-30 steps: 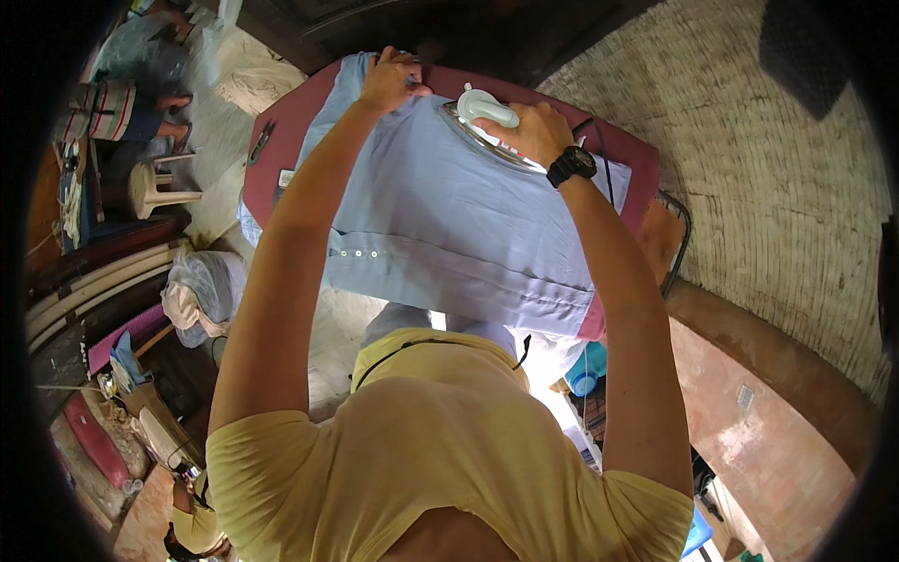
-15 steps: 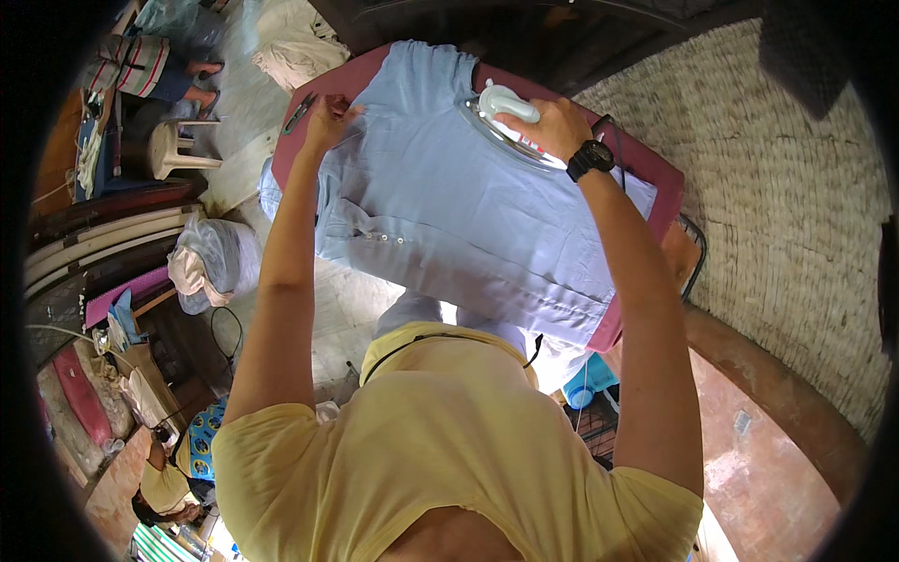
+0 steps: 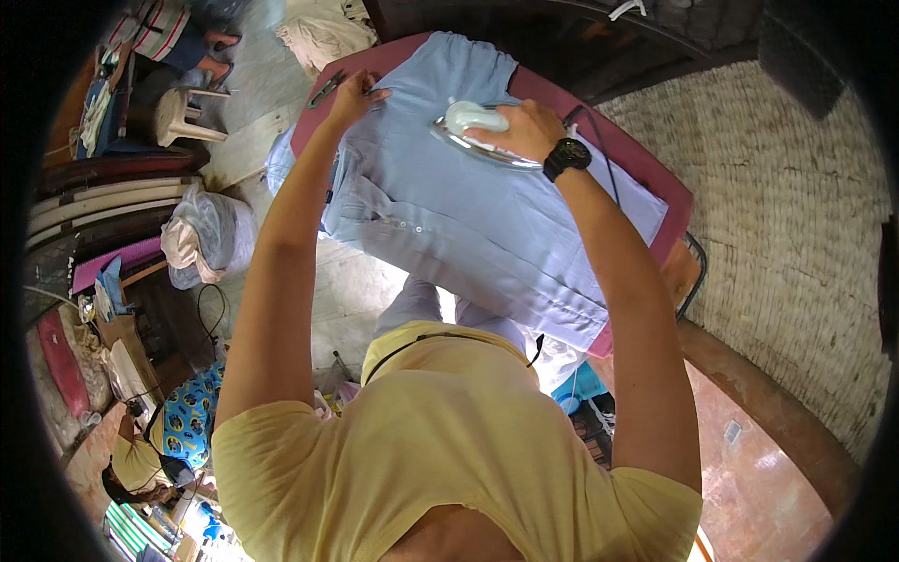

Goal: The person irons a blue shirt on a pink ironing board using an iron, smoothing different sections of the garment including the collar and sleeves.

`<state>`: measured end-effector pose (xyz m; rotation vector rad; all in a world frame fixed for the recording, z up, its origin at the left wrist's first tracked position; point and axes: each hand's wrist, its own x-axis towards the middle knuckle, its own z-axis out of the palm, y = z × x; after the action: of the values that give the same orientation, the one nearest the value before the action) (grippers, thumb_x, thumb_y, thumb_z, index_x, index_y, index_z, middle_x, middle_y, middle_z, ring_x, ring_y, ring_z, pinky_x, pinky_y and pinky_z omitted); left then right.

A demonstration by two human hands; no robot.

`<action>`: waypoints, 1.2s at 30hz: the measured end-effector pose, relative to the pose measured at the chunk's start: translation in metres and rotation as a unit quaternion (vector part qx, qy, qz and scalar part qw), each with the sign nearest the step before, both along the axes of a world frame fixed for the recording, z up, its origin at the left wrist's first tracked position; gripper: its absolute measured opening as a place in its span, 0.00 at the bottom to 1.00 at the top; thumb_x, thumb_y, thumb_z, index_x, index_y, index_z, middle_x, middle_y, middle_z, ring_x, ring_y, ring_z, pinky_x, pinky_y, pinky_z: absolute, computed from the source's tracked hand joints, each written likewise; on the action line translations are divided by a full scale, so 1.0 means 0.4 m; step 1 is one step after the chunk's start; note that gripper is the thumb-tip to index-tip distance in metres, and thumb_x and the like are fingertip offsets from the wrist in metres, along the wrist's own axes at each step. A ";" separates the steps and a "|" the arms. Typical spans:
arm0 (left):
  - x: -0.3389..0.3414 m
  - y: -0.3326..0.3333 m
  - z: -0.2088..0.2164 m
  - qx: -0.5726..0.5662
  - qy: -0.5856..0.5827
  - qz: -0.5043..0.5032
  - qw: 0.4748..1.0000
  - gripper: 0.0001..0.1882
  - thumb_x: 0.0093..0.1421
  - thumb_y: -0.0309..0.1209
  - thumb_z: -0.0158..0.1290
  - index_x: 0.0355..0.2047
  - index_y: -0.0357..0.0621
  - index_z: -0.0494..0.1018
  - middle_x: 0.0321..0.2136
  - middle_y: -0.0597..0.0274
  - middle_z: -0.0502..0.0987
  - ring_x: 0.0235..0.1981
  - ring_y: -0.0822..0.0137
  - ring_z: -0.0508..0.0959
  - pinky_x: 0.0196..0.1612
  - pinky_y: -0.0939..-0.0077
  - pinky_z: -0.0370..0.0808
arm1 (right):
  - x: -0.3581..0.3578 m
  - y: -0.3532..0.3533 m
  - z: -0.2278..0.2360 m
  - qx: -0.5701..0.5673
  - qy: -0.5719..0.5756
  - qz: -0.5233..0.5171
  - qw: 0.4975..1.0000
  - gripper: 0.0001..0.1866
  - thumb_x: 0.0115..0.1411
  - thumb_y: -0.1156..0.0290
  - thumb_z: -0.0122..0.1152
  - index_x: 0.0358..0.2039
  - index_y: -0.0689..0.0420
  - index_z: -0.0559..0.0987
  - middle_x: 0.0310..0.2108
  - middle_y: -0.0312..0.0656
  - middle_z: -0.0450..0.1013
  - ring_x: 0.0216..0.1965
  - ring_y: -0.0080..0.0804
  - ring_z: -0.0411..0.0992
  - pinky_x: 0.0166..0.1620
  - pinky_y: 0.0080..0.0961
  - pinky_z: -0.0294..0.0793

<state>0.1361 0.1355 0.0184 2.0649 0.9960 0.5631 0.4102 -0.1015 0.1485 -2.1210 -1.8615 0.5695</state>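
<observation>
A: Right hand (image 3: 526, 129), quick?
B: Wrapped around the handle of a pale green and white plastic iron (image 3: 473, 119) with a shiny metal base. Black round-faced wristwatch (image 3: 567, 159) just behind that hand.
A: So where's the iron?
B: In the right hand's grip, tip pointing left, base down over a light blue cloth shirt (image 3: 468, 201).
A: Left hand (image 3: 358, 99)?
B: Fingers bent at the shirt's left edge. Can't tell if they pinch the cloth.
A: Close by?
B: Narrow dark hand tool (image 3: 326, 89) just left of the left hand. Thin black cord (image 3: 607, 159) just right of the right hand.
A: Shirt layout?
B: Spread under the right hand and bodyward of it; small round white buttons (image 3: 403, 226) sit bodyward of both hands. Maroon cloth-covered board (image 3: 548, 86) under it, showing beyond the right hand.
A: Farther?
B: Bundle in a clear plastic bag (image 3: 213, 229), left and bodyward of the left hand. Beige plastic stool (image 3: 178, 117), well left of that hand. Pale ribbed woven surface (image 3: 777, 187), well right of the right hand.
</observation>
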 end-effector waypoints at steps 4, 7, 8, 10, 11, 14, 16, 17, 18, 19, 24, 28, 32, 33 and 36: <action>-0.096 0.041 -0.125 -0.087 -0.157 0.011 0.984 0.18 0.57 0.39 0.65 0.36 0.41 0.71 0.24 0.59 0.75 0.31 0.69 0.75 0.39 0.70 0.73 | -0.109 0.066 0.007 -0.007 0.004 0.000 1.000 0.41 0.49 0.24 0.55 0.38 0.52 0.86 0.30 0.53 0.80 0.36 0.52 0.80 0.41 0.46 0.78; -0.098 0.001 -0.070 -0.053 0.061 -0.025 0.996 0.20 0.62 0.46 0.58 0.43 0.43 0.72 0.27 0.54 0.78 0.35 0.61 0.80 0.43 0.66 0.74 | -0.107 0.063 -0.031 0.002 -0.003 0.017 1.000 0.40 0.50 0.25 0.55 0.36 0.53 0.86 0.29 0.53 0.80 0.35 0.52 0.80 0.41 0.46 0.78; -0.105 -0.037 -0.010 -0.019 0.178 -0.043 0.983 0.21 0.64 0.49 0.55 0.46 0.44 0.73 0.29 0.53 0.79 0.36 0.58 0.81 0.44 0.64 0.74 | -0.108 0.060 -0.027 0.004 -0.010 0.001 1.000 0.40 0.50 0.25 0.56 0.36 0.54 0.86 0.29 0.53 0.80 0.35 0.53 0.80 0.41 0.46 0.78; -0.164 -0.088 0.076 0.013 0.273 -0.069 0.959 0.25 0.66 0.54 0.49 0.46 0.45 0.74 0.31 0.53 0.81 0.38 0.52 0.81 0.45 0.60 0.73 | -0.127 0.069 -0.011 0.015 -0.018 -0.013 1.000 0.40 0.50 0.25 0.56 0.35 0.54 0.86 0.30 0.53 0.80 0.35 0.53 0.80 0.41 0.46 0.78; -0.188 -0.100 0.097 0.027 0.320 -0.083 0.943 0.27 0.67 0.56 0.47 0.46 0.45 0.74 0.32 0.52 0.81 0.39 0.50 0.81 0.46 0.59 0.73 | -0.132 0.073 -0.011 0.018 -0.012 -0.006 1.000 0.40 0.50 0.26 0.56 0.35 0.54 0.86 0.30 0.53 0.80 0.35 0.53 0.80 0.41 0.46 0.78; -0.227 -0.102 0.115 0.057 0.323 -0.069 0.942 0.28 0.66 0.57 0.46 0.46 0.45 0.76 0.35 0.53 0.82 0.41 0.49 0.81 0.47 0.57 0.73 | -0.142 0.078 -0.014 0.039 0.000 0.001 0.999 0.39 0.51 0.27 0.57 0.34 0.56 0.86 0.28 0.53 0.80 0.33 0.52 0.79 0.39 0.45 0.78; -0.223 -0.096 0.062 0.004 0.251 0.024 0.968 0.27 0.65 0.56 0.47 0.47 0.46 0.77 0.38 0.51 0.82 0.44 0.48 0.81 0.48 0.57 0.74 | -0.158 0.080 -0.015 0.067 0.001 0.001 0.998 0.39 0.52 0.29 0.59 0.32 0.60 0.84 0.25 0.53 0.79 0.30 0.51 0.79 0.35 0.42 0.78; -0.202 -0.094 0.043 -0.023 0.210 0.065 0.975 0.27 0.65 0.56 0.48 0.47 0.47 0.78 0.40 0.51 0.82 0.45 0.48 0.81 0.48 0.57 0.74 | -0.159 0.078 -0.018 0.065 -0.004 0.015 0.998 0.38 0.52 0.30 0.59 0.32 0.59 0.85 0.25 0.52 0.79 0.30 0.52 0.79 0.35 0.42 0.78; -0.180 -0.094 0.041 -0.055 0.222 0.074 0.971 0.27 0.63 0.55 0.50 0.49 0.48 0.78 0.43 0.50 0.82 0.48 0.49 0.80 0.50 0.57 0.74 | -0.159 0.074 -0.021 0.062 -0.009 0.029 0.998 0.38 0.52 0.30 0.59 0.33 0.59 0.85 0.25 0.52 0.79 0.30 0.52 0.79 0.35 0.43 0.78; -0.174 -0.076 0.018 -0.053 0.238 0.051 0.968 0.26 0.63 0.54 0.50 0.49 0.48 0.78 0.43 0.49 0.81 0.48 0.49 0.80 0.50 0.58 0.74 | -0.160 0.070 -0.023 0.059 -0.013 0.043 0.997 0.38 0.52 0.30 0.59 0.33 0.58 0.85 0.25 0.52 0.79 0.30 0.52 0.79 0.35 0.43 0.78; -0.140 0.013 -0.092 -0.072 0.154 0.121 0.978 0.18 0.61 0.47 0.54 0.42 0.49 0.81 0.43 0.49 0.81 0.48 0.49 0.79 0.50 0.59 0.75 | -0.194 0.069 -0.017 0.013 0.000 0.037 0.999 0.40 0.51 0.26 0.55 0.37 0.55 0.86 0.29 0.55 0.79 0.34 0.53 0.79 0.39 0.45 0.77; -0.019 -0.024 -0.062 0.048 0.212 0.065 0.974 0.14 0.59 0.43 0.58 0.41 0.50 0.79 0.36 0.49 0.81 0.43 0.50 0.80 0.46 0.57 0.76 | -0.205 0.059 -0.036 0.015 -0.025 0.034 0.999 0.41 0.52 0.25 0.53 0.37 0.55 0.86 0.31 0.57 0.79 0.36 0.56 0.79 0.42 0.48 0.77; -0.032 -0.028 -0.052 0.038 0.067 0.155 0.985 0.10 0.58 0.34 0.58 0.37 0.43 0.76 0.32 0.54 0.80 0.36 0.54 0.81 0.39 0.62 0.75 | -0.252 0.102 -0.014 -0.013 0.040 -0.082 0.996 0.41 0.52 0.27 0.54 0.38 0.57 0.85 0.33 0.58 0.80 0.38 0.58 0.78 0.42 0.48 0.77; -0.035 -0.032 -0.039 0.024 0.050 0.142 0.988 0.11 0.60 0.38 0.57 0.36 0.44 0.76 0.33 0.52 0.80 0.38 0.51 0.81 0.40 0.59 0.75 | -0.258 0.110 -0.006 -0.010 0.044 -0.077 0.996 0.41 0.52 0.27 0.55 0.37 0.57 0.85 0.33 0.58 0.80 0.38 0.58 0.79 0.41 0.48 0.77; -0.072 -0.038 -0.041 0.022 0.016 0.145 0.989 0.14 0.62 0.43 0.55 0.37 0.45 0.76 0.35 0.50 0.81 0.40 0.48 0.81 0.41 0.57 0.75 | -0.287 0.134 0.002 0.001 0.057 -0.069 0.996 0.40 0.52 0.27 0.55 0.37 0.57 0.85 0.32 0.58 0.80 0.38 0.58 0.79 0.41 0.48 0.77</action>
<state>0.1073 0.1202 0.0019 1.9843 1.3245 0.7067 0.2952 -0.0478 0.1495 -2.1472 -1.6403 0.6406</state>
